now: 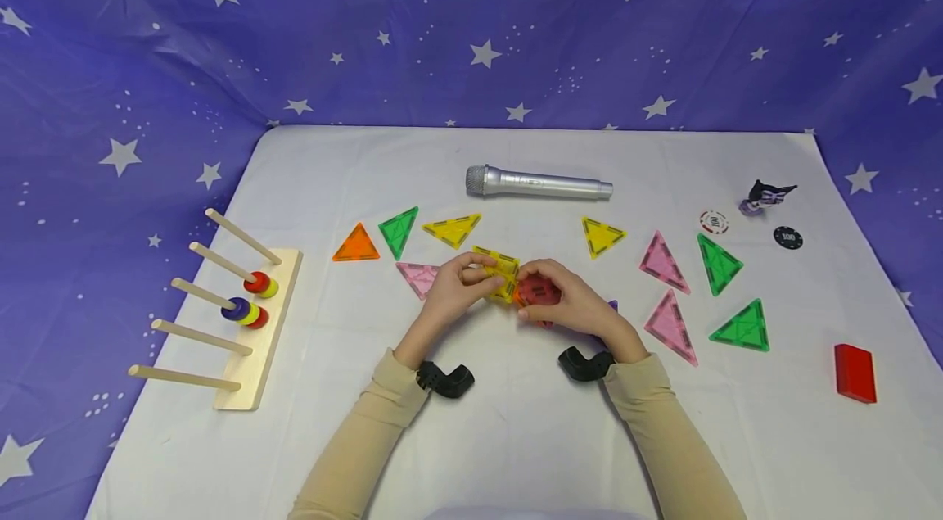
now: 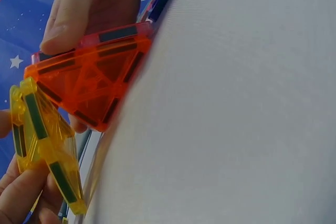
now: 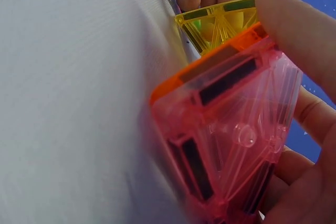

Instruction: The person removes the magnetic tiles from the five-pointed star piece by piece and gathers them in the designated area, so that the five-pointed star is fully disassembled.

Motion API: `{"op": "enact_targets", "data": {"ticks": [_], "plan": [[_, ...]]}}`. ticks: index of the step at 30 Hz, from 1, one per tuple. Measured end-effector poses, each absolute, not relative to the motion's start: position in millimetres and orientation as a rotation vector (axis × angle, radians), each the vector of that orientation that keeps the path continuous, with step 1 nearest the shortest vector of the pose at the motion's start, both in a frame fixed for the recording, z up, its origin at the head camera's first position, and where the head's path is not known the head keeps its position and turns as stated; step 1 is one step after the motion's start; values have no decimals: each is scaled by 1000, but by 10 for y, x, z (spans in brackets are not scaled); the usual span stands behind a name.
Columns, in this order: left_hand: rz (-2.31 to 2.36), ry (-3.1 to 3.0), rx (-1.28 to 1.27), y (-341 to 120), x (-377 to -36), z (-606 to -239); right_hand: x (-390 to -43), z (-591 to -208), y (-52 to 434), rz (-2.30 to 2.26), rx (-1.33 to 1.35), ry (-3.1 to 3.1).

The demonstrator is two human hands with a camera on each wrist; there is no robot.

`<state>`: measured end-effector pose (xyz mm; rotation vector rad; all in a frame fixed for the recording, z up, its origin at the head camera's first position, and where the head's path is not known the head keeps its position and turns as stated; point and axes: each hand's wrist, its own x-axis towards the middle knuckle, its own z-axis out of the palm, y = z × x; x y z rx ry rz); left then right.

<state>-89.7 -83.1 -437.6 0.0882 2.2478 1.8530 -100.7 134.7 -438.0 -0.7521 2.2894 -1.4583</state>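
My left hand (image 1: 451, 289) pinches yellow triangular magnetic tiles (image 1: 503, 262), which look like a folded pair in the left wrist view. Close beside it, my right hand (image 1: 573, 303) grips a pink magnetic tile (image 3: 241, 129) with an orange triangular tile (image 2: 89, 80) lying flat against it. The yellow pieces and the orange tile come corner to corner, and I cannot tell whether they touch. Behind my left hand a pink tile (image 1: 417, 278) is partly covered. A sliver of purple tile (image 1: 613, 305) shows past my right hand.
Loose orange (image 1: 357, 244), green (image 1: 399, 232) and yellow (image 1: 453, 230) tiles lie left; more lie right. A silver microphone (image 1: 541, 183) is behind. A wooden peg stand (image 1: 276, 323) is left. Poker chips (image 1: 714, 222), a small figurine (image 1: 762, 196) and a red block (image 1: 855, 373) are right.
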Motion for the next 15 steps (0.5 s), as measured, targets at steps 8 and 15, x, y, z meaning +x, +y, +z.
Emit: {"op": "enact_targets", "data": {"ticks": [8,15], "plan": [[1849,2270,40,-820,-890,-4358,-1019,-4387,1340,-1488,-787,2277],[1888,2240,21,-812,-881,-4364,-1000,-4373,1340,-1465,-753,2277]]}}
